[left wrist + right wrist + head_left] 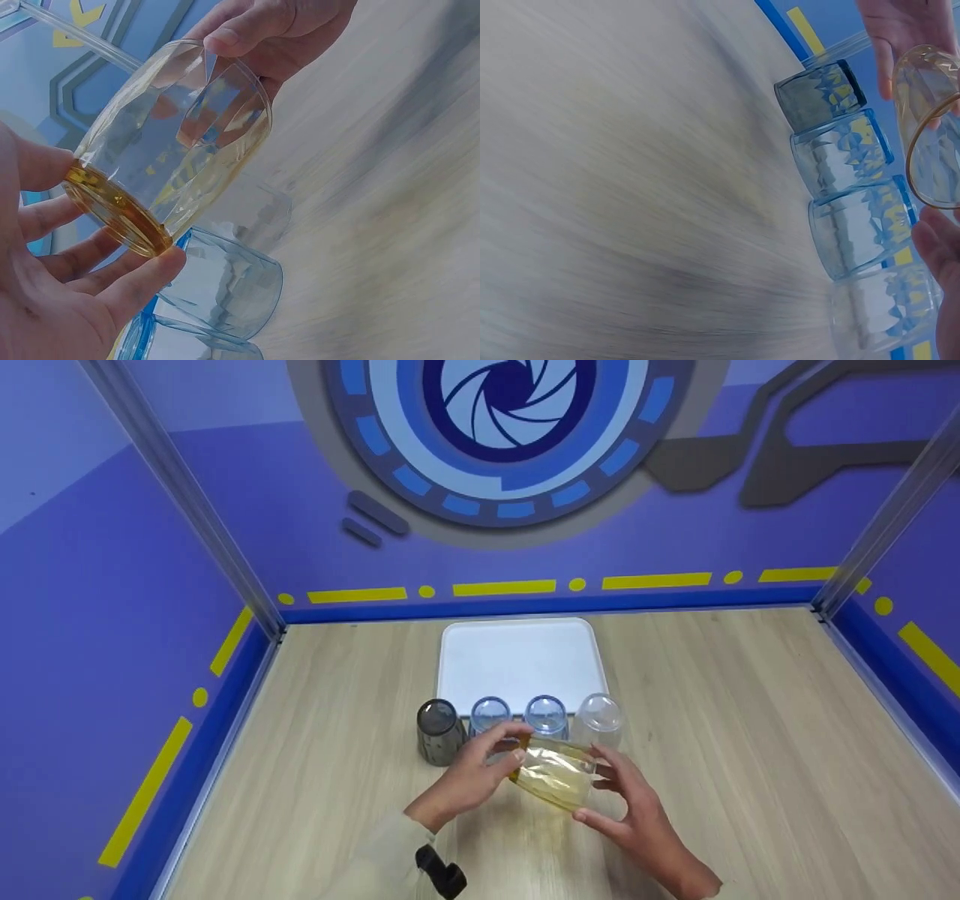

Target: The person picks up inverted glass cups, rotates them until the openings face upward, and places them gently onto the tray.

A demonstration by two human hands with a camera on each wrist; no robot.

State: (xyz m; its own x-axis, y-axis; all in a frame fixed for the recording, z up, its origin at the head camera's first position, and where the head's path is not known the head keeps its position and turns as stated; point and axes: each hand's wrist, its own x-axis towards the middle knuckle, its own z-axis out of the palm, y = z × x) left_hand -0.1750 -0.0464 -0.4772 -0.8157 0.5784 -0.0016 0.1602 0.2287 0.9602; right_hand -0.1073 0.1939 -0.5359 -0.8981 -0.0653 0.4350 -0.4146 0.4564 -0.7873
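A clear yellow drinking glass (556, 774) hangs tilted on its side above the table. My left hand (474, 771) holds its thicker amber base between thumb and fingers. At the open rim, my right hand (637, 804) grips with the thumb below and the fingers on the far side. In the left wrist view, the left fingers (150, 281) spread round the base, and the right thumb rests on the rim. Just behind stand upside-down glasses in a row: a dark grey one (441, 739), two blue ones (491, 712) (546, 716) and a colourless one (600, 716).
A white rectangular tray (521, 660) lies behind the row, its near edge close to the glasses. The wood-grain table (337, 750) is bounded by purple-blue panels (262, 510) at the back and both sides, with metal posts at the corners.
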